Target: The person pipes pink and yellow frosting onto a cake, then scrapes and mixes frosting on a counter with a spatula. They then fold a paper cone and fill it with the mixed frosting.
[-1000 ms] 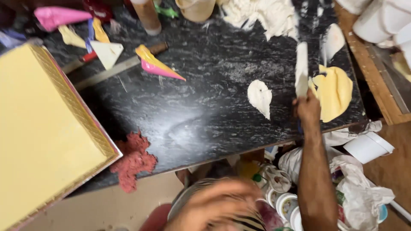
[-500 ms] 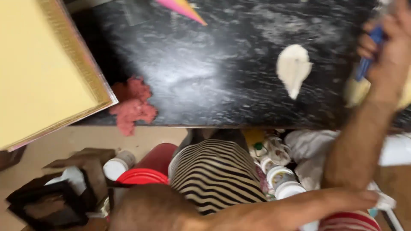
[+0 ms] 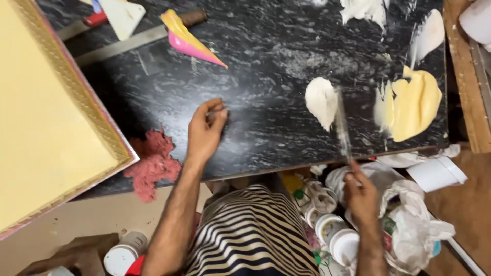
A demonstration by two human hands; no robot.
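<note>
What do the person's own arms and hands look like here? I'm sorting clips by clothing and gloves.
Both arms are bare to past the elbow: no sleeves, no gloves. The left hand and the right hand show no rings, and neither wrist shows a watch or band. The only clothing in view is a striped garment in dark and cream bands below the arms. The fingertips are too blurred to check for smears.

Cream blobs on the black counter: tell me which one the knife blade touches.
The small white blob, mid-counter; the knife in the right hand lies along its right edge. The yellow blob sits apart, farther right.
</note>
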